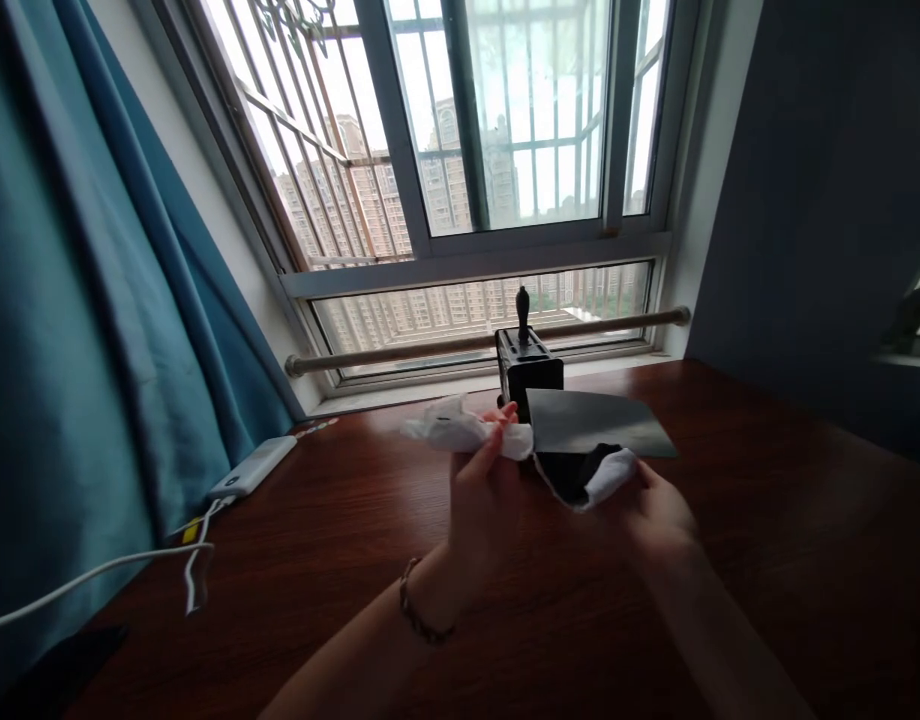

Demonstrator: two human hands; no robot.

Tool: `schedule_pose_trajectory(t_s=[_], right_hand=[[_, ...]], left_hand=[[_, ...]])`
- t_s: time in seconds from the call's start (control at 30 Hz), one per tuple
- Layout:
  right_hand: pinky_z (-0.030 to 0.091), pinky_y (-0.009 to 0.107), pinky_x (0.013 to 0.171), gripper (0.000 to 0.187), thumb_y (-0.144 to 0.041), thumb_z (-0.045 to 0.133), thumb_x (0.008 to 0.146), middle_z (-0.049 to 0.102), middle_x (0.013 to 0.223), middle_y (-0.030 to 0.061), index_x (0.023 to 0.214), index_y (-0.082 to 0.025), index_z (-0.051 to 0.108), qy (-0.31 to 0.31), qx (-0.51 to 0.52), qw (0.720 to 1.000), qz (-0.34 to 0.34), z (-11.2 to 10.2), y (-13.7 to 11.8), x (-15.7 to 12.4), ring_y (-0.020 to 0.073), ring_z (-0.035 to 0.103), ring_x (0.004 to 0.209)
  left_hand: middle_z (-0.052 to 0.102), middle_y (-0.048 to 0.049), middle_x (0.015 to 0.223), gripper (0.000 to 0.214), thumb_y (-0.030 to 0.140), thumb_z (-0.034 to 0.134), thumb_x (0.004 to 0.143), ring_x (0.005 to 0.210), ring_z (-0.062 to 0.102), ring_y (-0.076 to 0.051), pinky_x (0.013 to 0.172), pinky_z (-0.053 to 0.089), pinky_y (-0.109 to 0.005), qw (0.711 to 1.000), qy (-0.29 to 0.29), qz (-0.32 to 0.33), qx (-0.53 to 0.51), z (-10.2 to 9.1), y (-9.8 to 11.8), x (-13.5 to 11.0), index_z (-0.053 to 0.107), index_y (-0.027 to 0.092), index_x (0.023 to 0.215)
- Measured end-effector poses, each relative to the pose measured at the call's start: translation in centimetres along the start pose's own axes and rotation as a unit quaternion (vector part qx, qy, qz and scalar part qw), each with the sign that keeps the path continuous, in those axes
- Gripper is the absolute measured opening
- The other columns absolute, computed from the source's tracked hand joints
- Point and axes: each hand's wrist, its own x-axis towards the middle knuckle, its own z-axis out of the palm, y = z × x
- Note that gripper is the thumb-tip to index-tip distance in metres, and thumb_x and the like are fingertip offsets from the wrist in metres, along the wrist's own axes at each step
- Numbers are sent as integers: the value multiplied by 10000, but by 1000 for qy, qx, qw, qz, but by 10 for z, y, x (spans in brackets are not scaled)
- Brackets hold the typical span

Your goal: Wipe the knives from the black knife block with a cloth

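Note:
My left hand [481, 478] is closed on a crumpled white cloth [460, 428], held up above the table. My right hand [659, 510] grips the black handle [572, 472] of a broad cleaver, with part of the white cloth wrapped over the handle. The cleaver's dark grey blade [591, 422] lies flat-on to me, pointing right. The cloth in my left hand touches the blade's left end. A bracelet circles my left wrist.
A black knife block [526, 370] with one dark handle sticking up stands behind the cleaver near the window. A white power bank [254, 466] with a white cable lies at the left of the dark wooden table [767, 560]. Teal curtain hangs left.

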Motion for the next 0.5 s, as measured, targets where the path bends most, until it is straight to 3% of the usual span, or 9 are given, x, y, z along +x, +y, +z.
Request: schedule_pose_trajectory(t_s=[0.1,0.2,0.3,0.37,0.43,0.5], right_hand=[[457,265,486,347,-168,272,876,554,549,20,622,-138,506,29,-17,999,-42,-10,-21,5,129,537,499],[472,294,535,333,-125,283,834,556,547,24,577,-141,494,16,-51,995,-85,-22,-39,18,132,530,493],[483,332,601,278,-114,304,787,587,613,36,616,-143,521,-12,-104,986,-132,-33,-53,33,140,538,513],[485,335,621,240,-127,325,769,597,636,38,655,-148,535,-7,-129,979,-159,-40,-58,42,151,559,551],[487,328,633,216,-152,343,773,605,659,40,699,-154,546,9,-144,975,-167,-48,-61,50,160,579,598],[489,326,646,214,-183,349,791,618,699,48,745,-159,556,14,-162,974,-155,-55,-63,58,167,591,637]], left_hand=[[569,-32,1095,198,115,579,746,1053,510,-158,966,337,-312,996,-34,-72,41,-16,-24,-20,545,199,922],[469,-50,1259,432,139,616,722,1152,437,-201,1011,286,-349,980,-88,-133,122,-35,-37,-31,483,242,1120],[455,-77,1275,710,118,682,640,1156,433,-250,1003,299,-386,938,-150,-222,219,-54,-39,-29,364,259,1259],[497,-99,1227,660,157,660,671,1120,465,-261,978,325,-402,909,-167,-290,247,-67,-38,-22,374,224,1263],[492,-122,1224,557,185,607,720,1107,477,-265,963,338,-412,872,-219,-379,217,-81,-34,-14,412,180,1241],[489,-100,1226,669,130,636,659,1055,518,-269,923,365,-438,825,-275,-468,158,-93,-27,-4,374,226,1267]])
